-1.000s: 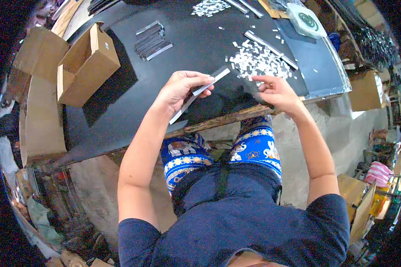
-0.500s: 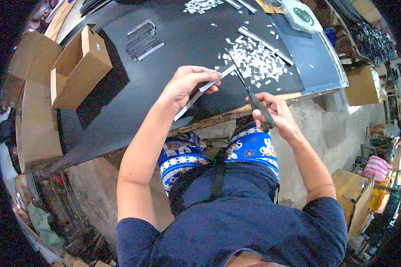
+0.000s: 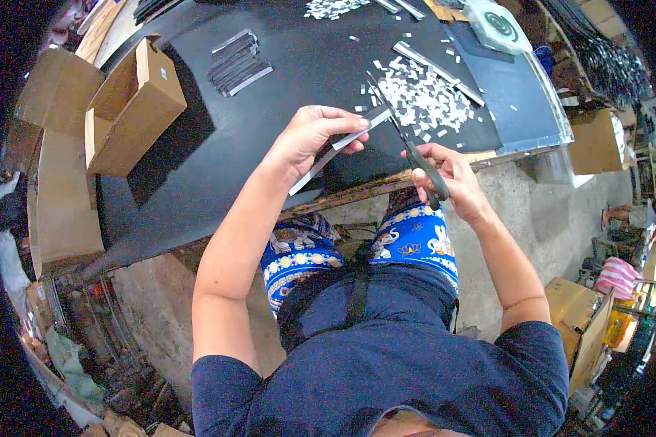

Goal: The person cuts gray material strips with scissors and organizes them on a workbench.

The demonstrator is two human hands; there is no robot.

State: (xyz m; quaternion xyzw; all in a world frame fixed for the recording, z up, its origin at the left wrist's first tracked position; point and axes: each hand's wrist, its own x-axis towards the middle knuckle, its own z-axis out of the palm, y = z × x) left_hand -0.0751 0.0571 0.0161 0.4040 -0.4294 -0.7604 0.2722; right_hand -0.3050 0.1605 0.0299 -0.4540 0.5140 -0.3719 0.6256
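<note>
My left hand (image 3: 328,135) pinches a narrow black-and-white strip (image 3: 313,171) between thumb and fingers. The strip's lower end hangs toward the table's front edge. Its upper end reaches the blades of the black-handled scissors (image 3: 424,171), which my right hand (image 3: 450,178) grips by the handles. Whether the blades are fully closed on the strip is hard to see. Just beyond the blades lies a spread pile of small cut black and white pieces (image 3: 423,102). A long strip (image 3: 437,71) rests across the back of that pile.
A bundle of strips (image 3: 239,64) lies on the dark table (image 3: 299,65). An open cardboard box (image 3: 144,109) stands at the left. At the back are another pile of pieces (image 3: 335,7) and a clear container with a green coil (image 3: 497,28). More cartons (image 3: 596,142) stand at the right.
The strip's upper end and my left fingers have shifted slightly to the right, closer to the scissors. The scissors have turned a little. The whole view has shifted slightly.
</note>
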